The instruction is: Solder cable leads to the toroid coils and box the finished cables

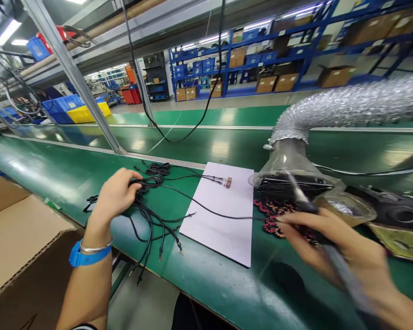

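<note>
While the left hand [115,195] clamps its fingers around a cable bundle [151,181] on the bench [72,174], the blurred right hand [333,243] grips a soldering iron [303,201]. Red coils [271,213] lie by that hand, beside a white sheet [223,215].

Factory assembly hall, electronics line. Long green counter [72,174] under metal frame posts [75,78]. Silver flexible extraction duct [347,107] with hood at the work spot. Bundled black cables [151,183] and a blurred grey hand tool [344,275]. Blue racks [248,50] of cardboard boxes [285,82] behind. Blue and yellow plastic bins [79,110].
</note>
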`<state>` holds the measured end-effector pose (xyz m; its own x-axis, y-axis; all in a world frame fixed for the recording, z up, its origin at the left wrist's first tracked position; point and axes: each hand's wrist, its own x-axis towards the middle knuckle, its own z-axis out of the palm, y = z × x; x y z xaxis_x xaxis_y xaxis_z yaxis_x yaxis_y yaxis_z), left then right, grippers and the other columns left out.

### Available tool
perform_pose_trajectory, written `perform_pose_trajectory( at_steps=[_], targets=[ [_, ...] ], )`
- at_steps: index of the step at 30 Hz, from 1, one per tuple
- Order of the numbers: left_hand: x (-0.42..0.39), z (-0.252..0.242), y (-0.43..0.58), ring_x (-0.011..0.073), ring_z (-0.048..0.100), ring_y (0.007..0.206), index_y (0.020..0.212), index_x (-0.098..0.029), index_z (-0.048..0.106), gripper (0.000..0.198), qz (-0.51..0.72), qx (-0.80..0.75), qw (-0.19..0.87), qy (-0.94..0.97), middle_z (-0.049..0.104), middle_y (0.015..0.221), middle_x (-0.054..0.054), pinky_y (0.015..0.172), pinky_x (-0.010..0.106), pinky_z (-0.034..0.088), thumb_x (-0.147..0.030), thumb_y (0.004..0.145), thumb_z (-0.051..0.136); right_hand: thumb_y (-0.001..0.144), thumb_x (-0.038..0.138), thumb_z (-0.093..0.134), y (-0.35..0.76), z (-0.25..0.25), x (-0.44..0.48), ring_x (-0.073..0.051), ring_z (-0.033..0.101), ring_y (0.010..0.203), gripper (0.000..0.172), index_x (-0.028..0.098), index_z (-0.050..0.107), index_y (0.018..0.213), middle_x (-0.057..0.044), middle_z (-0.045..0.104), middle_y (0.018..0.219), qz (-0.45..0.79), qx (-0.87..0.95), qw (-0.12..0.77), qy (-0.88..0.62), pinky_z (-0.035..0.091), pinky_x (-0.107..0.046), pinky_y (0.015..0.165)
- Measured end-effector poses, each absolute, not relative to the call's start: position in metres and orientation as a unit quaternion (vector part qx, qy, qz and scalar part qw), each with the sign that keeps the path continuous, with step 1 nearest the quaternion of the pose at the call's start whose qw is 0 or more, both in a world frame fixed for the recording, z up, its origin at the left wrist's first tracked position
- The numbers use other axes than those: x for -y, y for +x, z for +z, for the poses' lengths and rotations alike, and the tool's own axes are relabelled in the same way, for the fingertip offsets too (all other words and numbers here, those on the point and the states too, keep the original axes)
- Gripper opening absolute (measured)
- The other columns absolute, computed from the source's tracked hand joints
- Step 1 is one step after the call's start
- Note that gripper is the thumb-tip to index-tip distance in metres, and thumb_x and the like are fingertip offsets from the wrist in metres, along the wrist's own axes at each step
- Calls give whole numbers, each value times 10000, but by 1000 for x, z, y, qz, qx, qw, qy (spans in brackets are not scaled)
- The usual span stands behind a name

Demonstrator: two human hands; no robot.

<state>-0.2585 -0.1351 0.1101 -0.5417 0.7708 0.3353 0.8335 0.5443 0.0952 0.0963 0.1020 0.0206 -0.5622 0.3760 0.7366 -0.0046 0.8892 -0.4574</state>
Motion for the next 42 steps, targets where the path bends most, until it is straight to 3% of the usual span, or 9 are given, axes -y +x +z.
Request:
perform_pose_trajectory(
  at_steps=[3, 8, 14, 19, 23, 27, 32, 38, 42],
  targets=[
    [111, 113, -298, 269, 593, 968, 1049, -198, 619, 232, -100, 896, 168, -399, 613, 1008, 75, 819, 342, 452, -282, 847, 542, 877, 169, 579, 38, 16, -104, -189, 576, 702, 160, 235, 649, 1005, -25, 646, 813, 157, 870, 451, -123, 475, -319, 643],
    [67, 94, -362, 291, 600, 1016, 1052, -159, 642, 243, -90, 909, 135, -384, 632, 1094, 122, 875, 372, 462, -248, 833, 590, 904, 101, 491, -40, -14, -130, -196, 581, 819, 245, 203, 656, 1052, -44, 667, 810, 112, 908, 372, -157, 492, -297, 686],
    [37, 59, -412, 232, 608, 1039, 1156, -142, 599, 304, -61, 915, 55, -395, 614, 1179, 97, 890, 445, 510, -333, 919, 588, 969, 323, 529, -65, -37, -145, -158, 597, 881, 192, 184, 612, 1072, -53, 616, 1044, 72, 930, 290, -212, 520, -340, 788],
    [30, 40, -431, 225, 618, 1024, 1197, -158, 580, 320, -35, 907, -13, -419, 603, 1197, 93, 859, 427, 536, -325, 924, 588, 895, 133, 509, -67, -44, -153, -213, 530, 901, 247, 198, 640, 1093, -34, 589, 809, 68, 936, 255, -232, 429, -336, 768],
    [31, 36, -434, 226, 614, 1032, 1185, -156, 587, 311, -39, 898, -37, -437, 605, 1198, 93, 870, 433, 530, -328, 926, 585, 822, 106, 502, -66, -44, -155, -235, 491, 860, 341, 233, 672, 1089, -46, 558, 742, 77, 932, 249, -251, 366, -311, 707],
    [35, 37, -430, 228, 616, 1009, 1096, -141, 620, 273, -80, 896, -36, -436, 640, 1107, 81, 885, 437, 505, -314, 886, 630, 813, 122, 504, -65, -44, -156, -224, 481, 827, 354, 234, 677, 1100, -52, 535, 782, 87, 927, 253, -264, 352, -297, 681],
    [46, 50, -418, 276, 645, 874, 1043, -149, 619, 408, -187, 890, -17, -416, 653, 825, 35, 796, 361, 494, -137, 638, 666, 813, 119, 512, -63, -42, -154, -209, 493, 842, 335, 215, 658, 1100, -47, 533, 822, 102, 926, 257, -259, 361, -281, 662],
    [50, 77, -364, 204, 662, 961, 1064, -127, 503, 410, -331, 818, -89, -461, 653, 1048, 93, 856, 340, 535, -124, 655, 522, 752, 93, 557, -59, -23, -143, -233, 509, 877, 340, 209, 656, 1057, -39, 549, 760, 132, 923, 275, -232, 390, -284, 647],
    [53, 88, -297, 192, 620, 1132, 1020, -142, 518, 222, -395, 746, -155, -513, 619, 1248, 120, 983, 370, 502, -190, 806, 481, 735, 88, 569, -41, 0, -127, -244, 525, 871, 340, 202, 665, 1041, -49, 562, 749, 148, 913, 321, -203, 434, -301, 671]
  ],
)
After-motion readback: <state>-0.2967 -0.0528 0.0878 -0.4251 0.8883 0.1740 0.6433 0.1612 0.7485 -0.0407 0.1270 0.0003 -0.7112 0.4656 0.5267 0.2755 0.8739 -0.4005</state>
